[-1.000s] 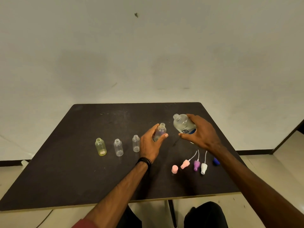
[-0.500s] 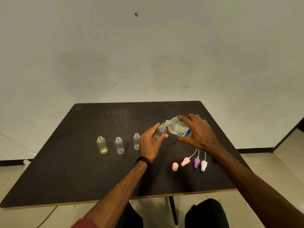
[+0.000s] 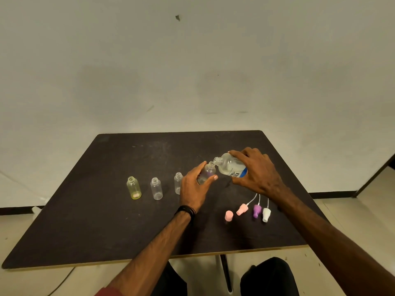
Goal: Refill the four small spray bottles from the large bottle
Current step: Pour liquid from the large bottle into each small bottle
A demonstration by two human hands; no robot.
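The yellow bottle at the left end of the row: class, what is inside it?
The yellow bottle stands uncapped, with a pale pinkish patch at its bottom; what that is, and whether it holds any liquid, cannot be told.

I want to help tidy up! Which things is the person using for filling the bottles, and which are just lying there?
Being used:
large bottle, tilted in the right hand
small bottle in the left hand
three small bottles waiting
spray tops and pink cap

Just there:
table
black wristband
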